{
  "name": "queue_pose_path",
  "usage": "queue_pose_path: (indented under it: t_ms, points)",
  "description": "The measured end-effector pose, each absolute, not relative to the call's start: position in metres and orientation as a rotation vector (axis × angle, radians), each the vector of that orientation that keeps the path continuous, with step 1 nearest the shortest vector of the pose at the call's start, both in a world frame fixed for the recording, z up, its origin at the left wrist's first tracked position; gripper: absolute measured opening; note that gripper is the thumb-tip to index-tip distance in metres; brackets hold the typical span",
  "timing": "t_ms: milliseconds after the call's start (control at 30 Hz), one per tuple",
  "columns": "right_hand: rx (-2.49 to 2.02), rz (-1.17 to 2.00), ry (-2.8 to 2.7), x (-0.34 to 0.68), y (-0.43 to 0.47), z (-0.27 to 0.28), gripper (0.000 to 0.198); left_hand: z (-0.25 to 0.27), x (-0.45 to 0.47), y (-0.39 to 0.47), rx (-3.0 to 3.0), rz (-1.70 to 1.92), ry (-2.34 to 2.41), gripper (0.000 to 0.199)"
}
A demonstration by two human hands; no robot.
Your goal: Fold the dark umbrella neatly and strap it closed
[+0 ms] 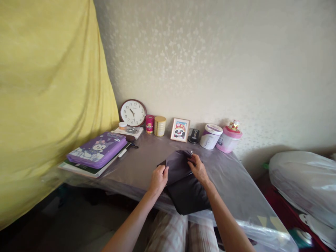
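Observation:
A black cloth item (pixel 187 194) hangs partly over the near edge of the table, its upper part bunched and glossy. I cannot make out what kind of item it is. My left hand (pixel 159 178) pinches its left edge between thumb and fingers. On the other side my right hand (pixel 198 168) grips the upper right corner, where a small white patch shows by the fingertips. Between the hands the cloth is spread and slightly raised. Its lower part drapes toward my lap.
The table (pixel 225 178) has a clear plastic cover. On the left lies a purple zip case (pixel 98 150) on books. Along the wall stand a clock (pixel 133 112), tins (pixel 160 126), a framed panda picture (pixel 180 130) and tubs (pixel 210 137). A yellow curtain (pixel 52 87) hangs left.

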State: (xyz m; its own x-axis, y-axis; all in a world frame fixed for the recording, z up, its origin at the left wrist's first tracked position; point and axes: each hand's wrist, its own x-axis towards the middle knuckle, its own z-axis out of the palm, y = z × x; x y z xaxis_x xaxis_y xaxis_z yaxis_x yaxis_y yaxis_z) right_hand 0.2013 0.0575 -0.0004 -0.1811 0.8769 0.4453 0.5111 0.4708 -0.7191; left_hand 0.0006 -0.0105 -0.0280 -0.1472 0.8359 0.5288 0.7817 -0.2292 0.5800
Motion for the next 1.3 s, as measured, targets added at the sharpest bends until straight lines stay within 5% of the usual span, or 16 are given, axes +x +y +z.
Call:
queue_pose_path:
  t_ms: [267, 500, 700, 933, 1133, 1300]
  points:
    - [-1.221, 0.279, -1.998, 0.190, 0.050, -0.009, 0.055, -0.035, 0.000, 0.002, 1.980, 1.184, 2.011, 0.028]
    - [-1.220, -0.019, -2.335, 0.182, 0.035, -0.012, 0.023, -0.030, -0.002, 0.006, 1.930, 0.990, 2.067, 0.026]
    - [-1.374, -0.107, -2.284, 0.187, 0.040, -0.009, 0.023, -0.030, -0.004, 0.012, 1.880, 0.874, 2.080, 0.015]
    - [-1.172, 0.076, -2.198, 0.207, 0.012, 0.015, 0.027, -0.026, -0.010, 0.004, 1.822, 0.963, 2.160, 0.044]
    - [-1.083, 0.252, -2.321, 0.237, -0.045, 0.026, 0.022, -0.019, -0.008, -0.023, 2.256, 1.172, 1.835, 0.022]
    - [-1.072, 0.223, -2.482, 0.249, -0.079, 0.018, 0.027, -0.026, -0.001, -0.041, 2.376, 1.088, 1.638, 0.028]
